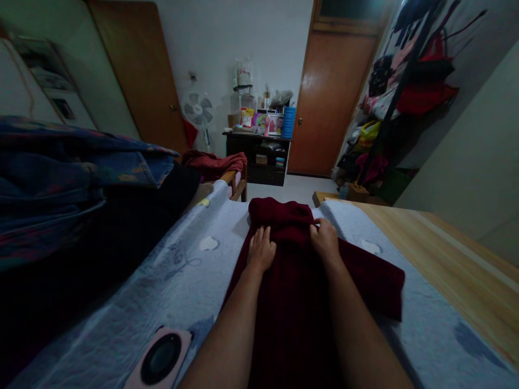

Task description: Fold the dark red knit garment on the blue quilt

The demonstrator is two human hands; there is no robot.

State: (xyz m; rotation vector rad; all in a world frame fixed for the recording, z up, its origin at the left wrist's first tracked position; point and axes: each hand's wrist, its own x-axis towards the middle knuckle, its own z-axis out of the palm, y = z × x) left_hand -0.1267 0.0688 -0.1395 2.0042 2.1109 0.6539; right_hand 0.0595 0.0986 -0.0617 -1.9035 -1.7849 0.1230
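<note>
A dark red knitted garment [292, 302], which looks like a sweater, lies spread on the light blue bedspread [162, 281]. Its bunched, thick upper part points away from me, and one sleeve [377, 275] sticks out to the right. My left hand [261, 249] rests on the left side of the fabric, fingers stretched forward. Near the base of the bunched part, my right hand [324, 237] has thumb and fingers closed on the garment's right edge. The left sleeve cannot be seen.
A phone in a pink case [160, 359] lies at the lower left. Dark clothes and a denim garment [81, 167] are piled on the left. A wooden board [446, 243] borders the bed on the right. Beyond stand a fan [198, 111] and a black cabinet [259, 167].
</note>
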